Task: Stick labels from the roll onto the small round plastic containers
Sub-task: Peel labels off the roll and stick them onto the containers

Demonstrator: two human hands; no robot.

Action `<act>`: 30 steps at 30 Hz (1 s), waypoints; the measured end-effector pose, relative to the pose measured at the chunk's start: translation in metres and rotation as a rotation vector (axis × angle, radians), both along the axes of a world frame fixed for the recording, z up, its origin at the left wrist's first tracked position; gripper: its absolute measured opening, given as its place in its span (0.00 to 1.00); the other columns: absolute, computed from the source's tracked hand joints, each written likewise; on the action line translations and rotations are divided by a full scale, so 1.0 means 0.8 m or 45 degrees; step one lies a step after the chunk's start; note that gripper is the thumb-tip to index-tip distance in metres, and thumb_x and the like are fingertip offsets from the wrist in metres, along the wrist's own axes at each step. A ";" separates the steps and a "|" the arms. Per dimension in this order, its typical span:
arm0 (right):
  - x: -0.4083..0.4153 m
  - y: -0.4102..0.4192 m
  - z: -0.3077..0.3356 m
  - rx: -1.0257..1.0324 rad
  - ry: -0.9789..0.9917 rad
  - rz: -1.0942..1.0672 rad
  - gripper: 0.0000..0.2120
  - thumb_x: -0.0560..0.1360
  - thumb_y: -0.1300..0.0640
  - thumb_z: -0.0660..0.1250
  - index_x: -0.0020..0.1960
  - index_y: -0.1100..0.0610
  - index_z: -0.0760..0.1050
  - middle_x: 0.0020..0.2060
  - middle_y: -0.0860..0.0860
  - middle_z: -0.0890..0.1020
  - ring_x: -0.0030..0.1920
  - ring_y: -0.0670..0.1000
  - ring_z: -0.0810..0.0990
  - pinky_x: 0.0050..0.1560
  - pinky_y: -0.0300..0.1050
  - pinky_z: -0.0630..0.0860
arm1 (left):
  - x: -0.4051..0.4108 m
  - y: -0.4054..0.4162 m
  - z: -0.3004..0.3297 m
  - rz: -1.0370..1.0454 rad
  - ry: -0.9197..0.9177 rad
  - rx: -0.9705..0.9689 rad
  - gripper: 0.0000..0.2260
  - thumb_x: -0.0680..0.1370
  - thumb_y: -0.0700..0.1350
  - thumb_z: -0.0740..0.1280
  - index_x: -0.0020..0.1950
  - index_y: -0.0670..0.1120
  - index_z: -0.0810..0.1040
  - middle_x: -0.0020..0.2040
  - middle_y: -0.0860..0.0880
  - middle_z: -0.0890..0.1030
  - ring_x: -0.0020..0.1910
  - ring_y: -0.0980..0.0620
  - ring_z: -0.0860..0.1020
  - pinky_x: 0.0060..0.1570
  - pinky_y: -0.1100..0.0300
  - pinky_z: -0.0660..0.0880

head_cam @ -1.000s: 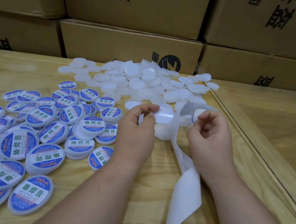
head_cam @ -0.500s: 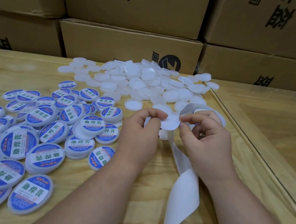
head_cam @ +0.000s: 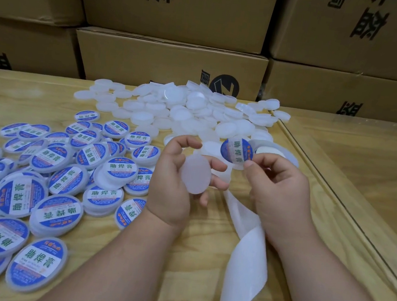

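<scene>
Labels are the concern at this moment: one blue round label (head_cam: 235, 152) is pinched at its edge between thumb and forefinger of the right hand (head_cam: 279, 186), held in the air just beside and slightly above a blank container (head_cam: 195, 174). That unlabelled white disc is gripped by the left hand (head_cam: 176, 180), thumb on one side and curled fingers (head_cam: 218, 164) behind it, tilted on edge toward the camera. Label and disc are not yet touching, so the sticking step for this piece is judged to be about to start.

A spent strip of white backing tape (head_cam: 247, 252) trails from behind the right hand down toward the near edge of the wooden surface (head_cam: 190, 263); the roll (head_cam: 276, 149) is partly seen past the right hand's knuckles.

To the left, a large spread of labelled containers (head_cam: 62, 178) has been laid out, many overlapping. Further back, a heap of blank containers (head_cam: 185, 110) is left to do. The work is judged to be somewhere near the middle, though neither pile can be counted exactly. Stacked cardboard boxes (head_cam: 171, 63) stand behind.
</scene>
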State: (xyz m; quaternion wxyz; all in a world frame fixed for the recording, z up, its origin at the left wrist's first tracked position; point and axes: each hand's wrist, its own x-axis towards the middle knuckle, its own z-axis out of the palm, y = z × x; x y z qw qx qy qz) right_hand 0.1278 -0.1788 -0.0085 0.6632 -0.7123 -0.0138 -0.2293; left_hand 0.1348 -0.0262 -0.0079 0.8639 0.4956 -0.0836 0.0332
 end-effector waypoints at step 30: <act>-0.002 0.007 0.004 0.066 0.449 0.367 0.13 0.78 0.58 0.70 0.35 0.55 0.83 0.27 0.54 0.68 0.25 0.48 0.59 0.27 0.42 0.59 | 0.006 -0.011 0.003 -0.149 0.219 -0.149 0.13 0.81 0.38 0.51 0.51 0.41 0.75 0.55 0.35 0.84 0.39 0.43 0.79 0.31 0.56 0.72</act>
